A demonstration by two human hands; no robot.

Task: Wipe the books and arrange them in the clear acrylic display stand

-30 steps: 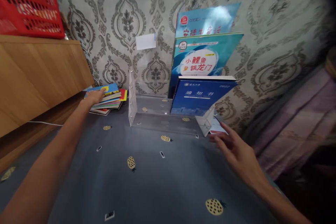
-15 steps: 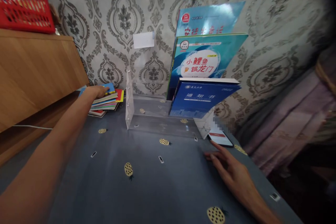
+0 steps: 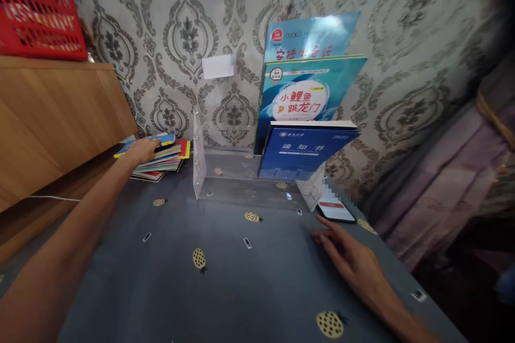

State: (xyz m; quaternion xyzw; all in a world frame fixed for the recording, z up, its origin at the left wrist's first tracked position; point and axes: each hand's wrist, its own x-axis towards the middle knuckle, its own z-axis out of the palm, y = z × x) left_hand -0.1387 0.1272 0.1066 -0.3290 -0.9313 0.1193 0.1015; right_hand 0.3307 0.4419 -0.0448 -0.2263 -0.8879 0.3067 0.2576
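Observation:
At the far left, my left hand (image 3: 141, 151) is closed on a blue book (image 3: 167, 140) with some yellow on it. This book is on top of a stack of books (image 3: 167, 163), its right edge raised a little; my hand hides its middle. Close to the right end of a clear acrylic rack (image 3: 199, 163), my right hand (image 3: 354, 265) lies over the table with fingers apart and nothing in them. Standing in the rack's right part are a dark blue booklet (image 3: 301, 144), a teal book (image 3: 341, 86) and a lighter blue book (image 3: 341, 32) behind.
Beside the rack's right end lies a phone (image 3: 338, 210) with its screen lit. A wooden cabinet (image 3: 56, 118) bearing a red basket (image 3: 44, 16) borders the left side. Patterned wallpaper (image 3: 189, 37) backs the table (image 3: 225, 289), and a curtain (image 3: 426, 209) hangs at right.
My left hand has drawn slightly left, and the blue book has shifted and tilted on the stack with it. The view has moved a little; my right hand stays in place.

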